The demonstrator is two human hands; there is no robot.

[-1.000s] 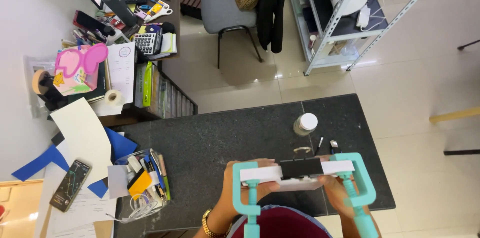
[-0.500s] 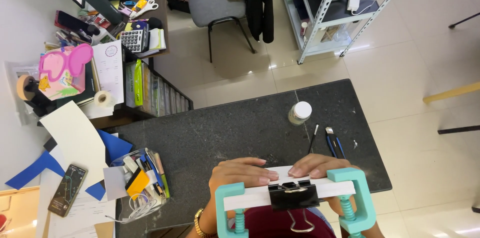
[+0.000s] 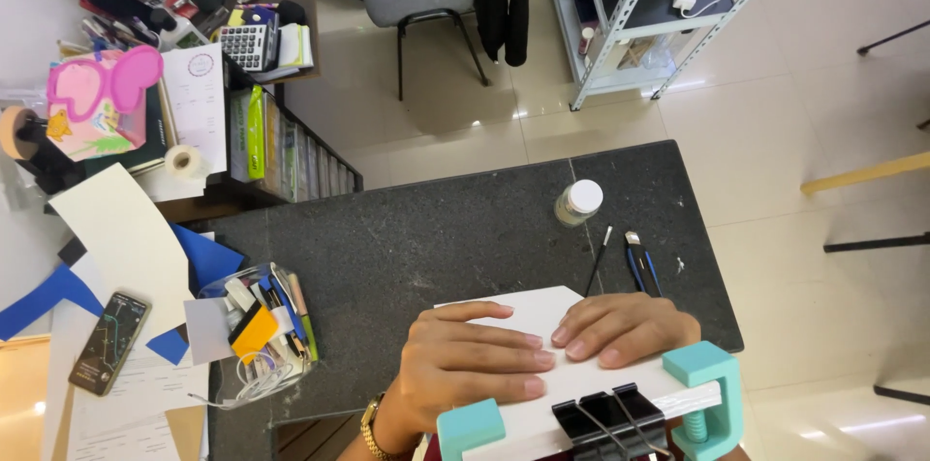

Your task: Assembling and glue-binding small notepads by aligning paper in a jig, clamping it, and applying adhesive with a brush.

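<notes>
Head view: since 0.5 s ago, left hand (image 3: pixel 465 364) and right hand (image 3: pixel 620 325) have spread flat on the white paper block (image 3: pixel 542 325), lower centre, clamped in the teal press (image 3: pixel 702 388).

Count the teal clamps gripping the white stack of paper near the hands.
2: one teal clamp sits below the left hand; the other is beside the right hand. More may lie below the frame.

Glue bottle (image 3: pixel 578 201), brush (image 3: pixel 597 261), possibly cutter (image 3: pixel 640 263), phone (image 3: pixel 109 342).
</notes>
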